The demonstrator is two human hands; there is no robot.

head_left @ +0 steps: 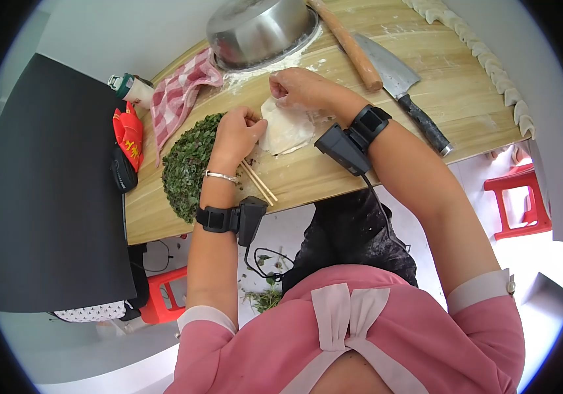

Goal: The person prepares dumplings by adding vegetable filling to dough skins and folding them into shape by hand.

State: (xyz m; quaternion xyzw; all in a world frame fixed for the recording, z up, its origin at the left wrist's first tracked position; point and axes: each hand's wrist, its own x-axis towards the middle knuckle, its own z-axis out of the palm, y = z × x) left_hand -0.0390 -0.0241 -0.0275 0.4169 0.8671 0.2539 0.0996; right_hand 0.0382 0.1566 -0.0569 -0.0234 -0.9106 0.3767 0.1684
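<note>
A stack of pale, floury dough wrappers [289, 131] lies on the wooden table, between my two hands. At its left edge my left hand [238, 131] is closed, its fingertips touching or very near the dough. My right hand [291, 88] is curled closed at the stack's upper edge; whether it pinches dough is too small to tell. Left of my left hand is a large heap of chopped dark green leaves [186, 171], partly hidden behind my forearm. A pair of light wooden chopsticks [259, 182] lies just below my left hand, reaching the table's front edge.
An upturned steel bowl [258, 33], a rolling pin [347, 44] and a cleaver [389, 72] lie farther back. Shaped dough pieces [491, 64] line the right edge. A checked cloth [179, 95], a bottle [133, 88] and a red packet [128, 134] are at the left.
</note>
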